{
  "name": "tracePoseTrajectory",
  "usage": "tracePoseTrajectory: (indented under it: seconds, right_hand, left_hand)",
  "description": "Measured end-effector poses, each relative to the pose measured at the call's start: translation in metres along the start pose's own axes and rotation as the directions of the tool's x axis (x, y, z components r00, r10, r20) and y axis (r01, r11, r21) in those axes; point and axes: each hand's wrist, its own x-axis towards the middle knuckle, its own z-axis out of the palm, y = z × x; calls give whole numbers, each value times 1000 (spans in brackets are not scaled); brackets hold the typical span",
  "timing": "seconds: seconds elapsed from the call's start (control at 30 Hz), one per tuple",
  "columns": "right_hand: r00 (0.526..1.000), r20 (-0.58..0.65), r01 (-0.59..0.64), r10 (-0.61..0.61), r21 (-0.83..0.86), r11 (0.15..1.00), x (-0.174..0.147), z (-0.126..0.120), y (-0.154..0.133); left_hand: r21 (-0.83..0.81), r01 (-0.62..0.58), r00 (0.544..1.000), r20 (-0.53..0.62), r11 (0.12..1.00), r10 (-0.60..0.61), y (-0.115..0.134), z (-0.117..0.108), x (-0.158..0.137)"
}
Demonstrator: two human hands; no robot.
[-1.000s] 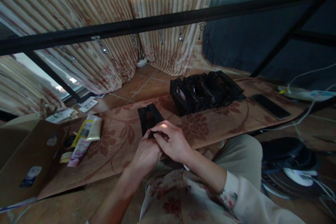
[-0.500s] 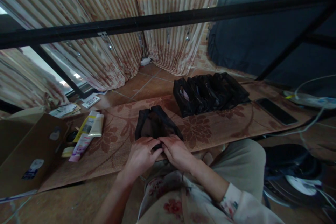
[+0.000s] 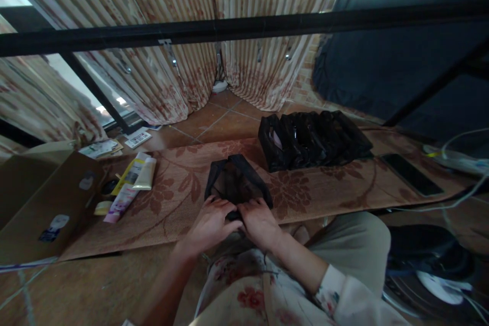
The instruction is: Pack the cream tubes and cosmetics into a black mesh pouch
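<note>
A black mesh pouch (image 3: pixel 239 178) stands open on the patterned brown cloth (image 3: pixel 171 214) in front of me. My left hand (image 3: pixel 214 221) has its fingers closed over the pouch's near left edge. At the near right edge, my right hand (image 3: pixel 260 221) grips the same pouch, its fingertips close to those of the left. The pouch's near rim is partly hidden under my fingers. Several similar black mesh pouches (image 3: pixel 309 140) stand in a row behind it to the right, the nearest with something pale inside.
To the left are a cardboard box (image 3: pixel 49 204), a cream tube (image 3: pixel 145 173), a pink-and-white tube (image 3: pixel 120 204) and a small yellow-lidded jar (image 3: pixel 102 208). A phone (image 3: pixel 412 174) and a white cable (image 3: pixel 431 208) lie at the right. A dark metal bar (image 3: pixel 244 28) crosses above the cloth.
The camera view has shifted slightly, so everything sits a little further right. Both hands stay on the pouch, whose opening looks somewhat wider and rounder.
</note>
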Motion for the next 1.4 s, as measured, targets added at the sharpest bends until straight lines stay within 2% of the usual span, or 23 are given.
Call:
tracePoseTrajectory:
  seconds: [0.1, 0.43, 0.77, 1.13, 1.4]
  right_hand:
    - [998, 26, -60, 61, -22, 998, 3, 6, 3]
    - [991, 25, -134, 133, 30, 991, 13, 11, 8]
    - [979, 45, -199, 197, 53, 979, 14, 10, 10]
    - [965, 86, -257, 249, 99, 961, 18, 12, 14]
    - [975, 64, -218, 211, 133, 967, 15, 9, 17]
  left_hand:
    - [-12, -3, 1000, -2, 1000, 3, 0, 8, 0]
    - [-7, 60, 998, -10, 998, -60, -5, 18, 6]
    - [-117, 113, 993, -31, 987, -118, -14, 41, 9]
    - [-155, 150, 988, 4, 976, -151, -14, 43, 11]
    - [-93, 122, 993, 4, 988, -122, -8, 41, 11]
